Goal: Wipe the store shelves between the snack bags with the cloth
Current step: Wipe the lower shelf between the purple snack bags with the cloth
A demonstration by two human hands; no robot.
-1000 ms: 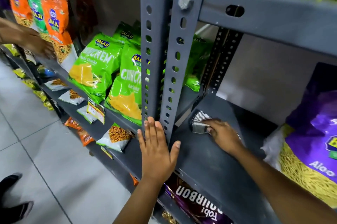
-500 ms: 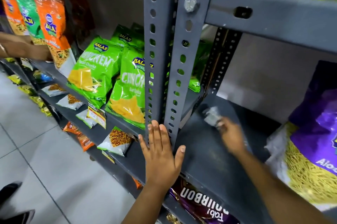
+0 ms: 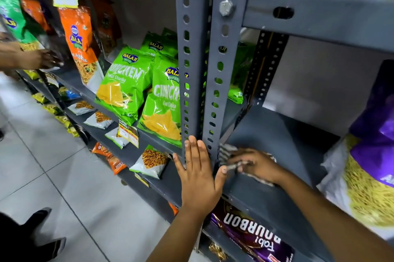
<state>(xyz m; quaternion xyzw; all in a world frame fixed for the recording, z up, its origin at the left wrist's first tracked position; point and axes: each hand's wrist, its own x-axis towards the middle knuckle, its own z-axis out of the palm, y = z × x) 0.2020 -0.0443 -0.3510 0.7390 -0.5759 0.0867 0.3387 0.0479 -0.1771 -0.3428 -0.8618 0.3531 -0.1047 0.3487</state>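
The right hand (image 3: pixel 259 167) presses a crumpled grey-and-white cloth (image 3: pixel 228 152) flat on the dark grey metal shelf (image 3: pixel 283 140) near its front left corner; the left hand (image 3: pixel 197 173) lies open, fingers spread, against the front edge.

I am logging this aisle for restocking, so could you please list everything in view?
Large green crisp bags: at least three, middle shelf, left bay.
Tall orange snack bag: one, left of them.
Purple-and-yellow noodle-snack bag: one, right bay.
Dark purple Bourbon biscuit pack: one, shelf below.
Small white snack packets: four, lower left shelf.
Grey perforated steel uprights: two, centre.
Grey-white cloth: one, grey shelf board.
Another person's hand: far left.
Left hand: flat on shelf edge.
Right hand: on cloth.
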